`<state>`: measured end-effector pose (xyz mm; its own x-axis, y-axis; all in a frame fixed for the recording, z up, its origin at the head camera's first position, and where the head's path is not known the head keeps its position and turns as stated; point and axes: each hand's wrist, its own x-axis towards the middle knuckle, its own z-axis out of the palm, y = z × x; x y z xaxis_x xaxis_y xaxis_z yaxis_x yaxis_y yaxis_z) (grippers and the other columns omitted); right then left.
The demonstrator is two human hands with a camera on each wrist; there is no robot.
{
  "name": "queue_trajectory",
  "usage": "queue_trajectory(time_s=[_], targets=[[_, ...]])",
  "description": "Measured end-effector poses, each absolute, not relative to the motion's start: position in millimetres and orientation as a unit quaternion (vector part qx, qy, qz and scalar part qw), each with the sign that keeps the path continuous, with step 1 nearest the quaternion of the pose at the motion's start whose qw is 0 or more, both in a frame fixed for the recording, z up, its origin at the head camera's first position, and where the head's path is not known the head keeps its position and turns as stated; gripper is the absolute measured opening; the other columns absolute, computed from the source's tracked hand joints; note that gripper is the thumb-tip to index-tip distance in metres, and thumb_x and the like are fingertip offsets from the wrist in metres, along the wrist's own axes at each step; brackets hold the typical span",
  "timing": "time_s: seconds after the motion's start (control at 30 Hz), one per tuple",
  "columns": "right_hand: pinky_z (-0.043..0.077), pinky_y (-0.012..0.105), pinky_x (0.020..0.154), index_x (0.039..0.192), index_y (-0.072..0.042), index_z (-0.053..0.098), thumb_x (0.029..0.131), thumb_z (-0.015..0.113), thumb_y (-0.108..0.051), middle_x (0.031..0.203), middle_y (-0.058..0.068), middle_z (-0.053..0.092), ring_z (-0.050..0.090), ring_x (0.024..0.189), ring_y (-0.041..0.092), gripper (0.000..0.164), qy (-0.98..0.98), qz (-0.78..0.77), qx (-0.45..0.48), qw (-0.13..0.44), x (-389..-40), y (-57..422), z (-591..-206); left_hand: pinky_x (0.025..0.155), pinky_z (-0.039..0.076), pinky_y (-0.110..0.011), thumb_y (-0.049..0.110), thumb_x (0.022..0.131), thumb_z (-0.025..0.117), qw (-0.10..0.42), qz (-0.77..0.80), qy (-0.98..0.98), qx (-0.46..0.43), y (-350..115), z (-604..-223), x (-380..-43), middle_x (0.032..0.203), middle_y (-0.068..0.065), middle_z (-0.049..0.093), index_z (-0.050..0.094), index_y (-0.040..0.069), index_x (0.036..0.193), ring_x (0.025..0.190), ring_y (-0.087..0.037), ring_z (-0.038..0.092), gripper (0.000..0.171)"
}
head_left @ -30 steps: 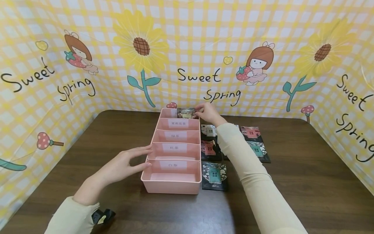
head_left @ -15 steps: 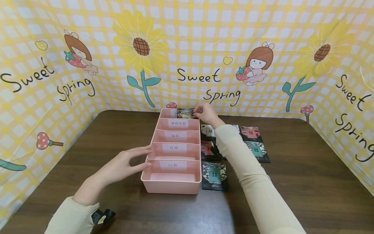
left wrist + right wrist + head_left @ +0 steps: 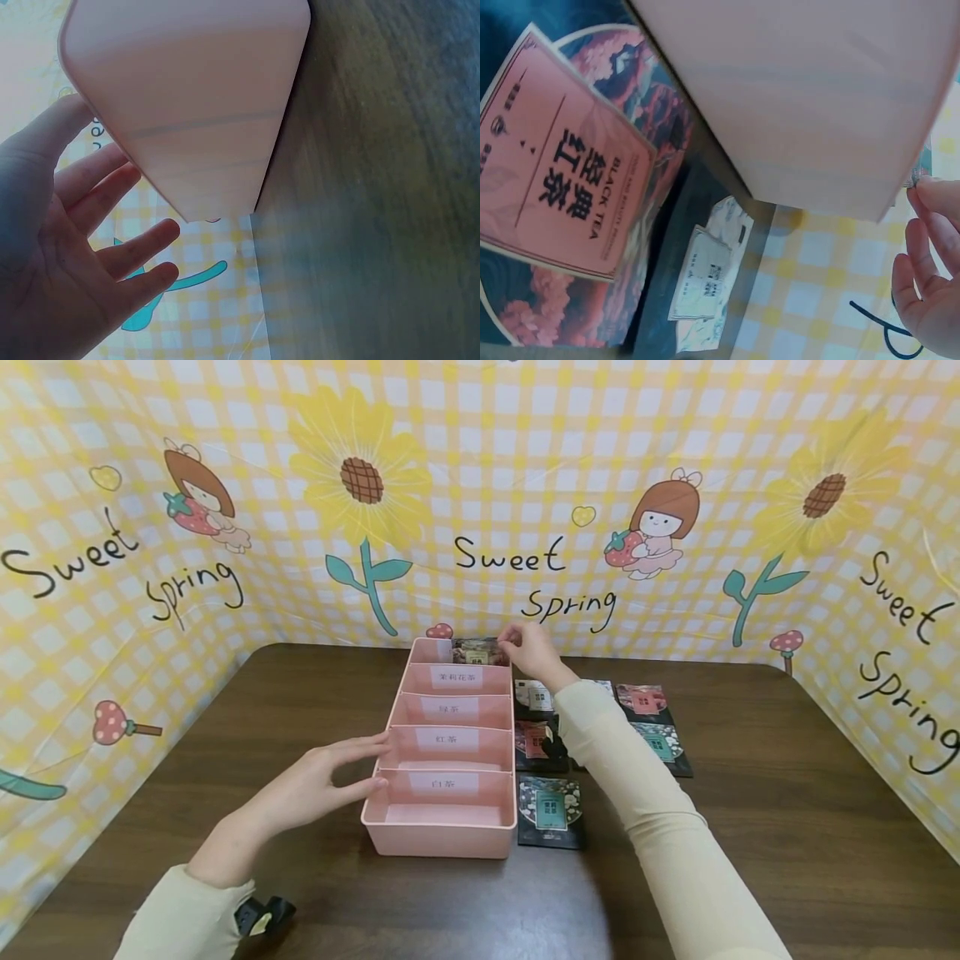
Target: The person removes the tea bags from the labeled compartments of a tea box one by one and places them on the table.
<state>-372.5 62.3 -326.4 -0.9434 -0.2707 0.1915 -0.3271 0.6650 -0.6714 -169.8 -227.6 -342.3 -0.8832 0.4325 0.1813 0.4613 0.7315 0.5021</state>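
A long pink box (image 3: 442,842) with several labelled compartments stands on the table. In its farthest compartment is a dark patterned tea packet (image 3: 477,652) with a pale label. My right hand (image 3: 534,652) pinches this packet's right edge between thumb and finger; in the right wrist view, only a small corner shows at the fingertips of the right hand (image 3: 936,247). My left hand (image 3: 303,789) rests its fingertips and thumb on the box's left rim, fingers loosely extended. The left wrist view shows the left hand (image 3: 82,232) beside the box wall (image 3: 187,97), some fingers spread apart from it.
Right of the box lie several tea packets: a green-labelled one (image 3: 551,811) nearest, a red-labelled black tea packet (image 3: 532,742), a white-labelled one (image 3: 535,696), and others partly under the right sleeve (image 3: 637,777). A checked cloth (image 3: 480,468) encloses the table's back and sides.
My right fingers have drawn into a pinch at the packet's right edge. The packet has shifted slightly and its label shows more. My left hand and the box have not moved.
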Motion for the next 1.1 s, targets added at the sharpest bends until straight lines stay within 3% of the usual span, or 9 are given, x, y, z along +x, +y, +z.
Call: queue_trajectory(time_s=[0.23, 0.47, 0.8, 1.1], targets=[[0.043, 0.024, 0.064, 0.094, -0.002, 0.064, 0.092, 0.058, -0.012, 0.091, 0.013, 0.064, 0.055, 0.075, 0.02, 0.012, -0.896, 0.396, 0.183, 0.082, -368, 64, -315, 0.102, 0.04, -0.05, 0.036, 0.087, 0.064, 0.027, -0.28, -0.929, -0.24, -227, -342, -170, 0.137, -0.006, 0.054, 0.056, 0.011, 0.129, 0.129, -0.03, 0.048, 0.05], [0.042, 0.021, 0.058, 0.093, -0.002, 0.064, 0.091, 0.059, -0.013, 0.089, 0.013, 0.064, 0.054, 0.071, 0.017, 0.012, -0.889, 0.413, 0.176, 0.089, -363, 69, -306, 0.102, 0.04, -0.05, 0.037, 0.088, 0.064, 0.025, -0.282, -0.928, -0.242, -227, -341, -170, 0.137, -0.006, 0.054, 0.056, 0.011, 0.129, 0.129, -0.03, 0.047, 0.05], [0.046, 0.023, 0.066, 0.093, -0.002, 0.068, 0.09, 0.062, -0.015, 0.094, 0.015, 0.069, 0.062, 0.081, 0.022, 0.014, -0.876, 0.43, 0.175, 0.127, -355, 77, -295, 0.102, 0.04, -0.05, 0.036, 0.087, 0.064, 0.03, -0.283, -0.928, -0.242, -227, -341, -169, 0.136, -0.005, 0.054, 0.058, 0.011, 0.128, 0.129, -0.029, 0.048, 0.048], [0.042, 0.017, 0.059, 0.093, -0.001, 0.07, 0.088, 0.064, -0.013, 0.093, 0.018, 0.071, 0.057, 0.067, 0.007, 0.014, -0.847, 0.471, 0.179, 0.166, -348, 87, -285, 0.102, 0.04, -0.05, 0.036, 0.087, 0.064, 0.029, -0.283, -0.928, -0.241, -227, -342, -169, 0.136, -0.006, 0.055, 0.057, 0.011, 0.129, 0.129, -0.029, 0.048, 0.049]])
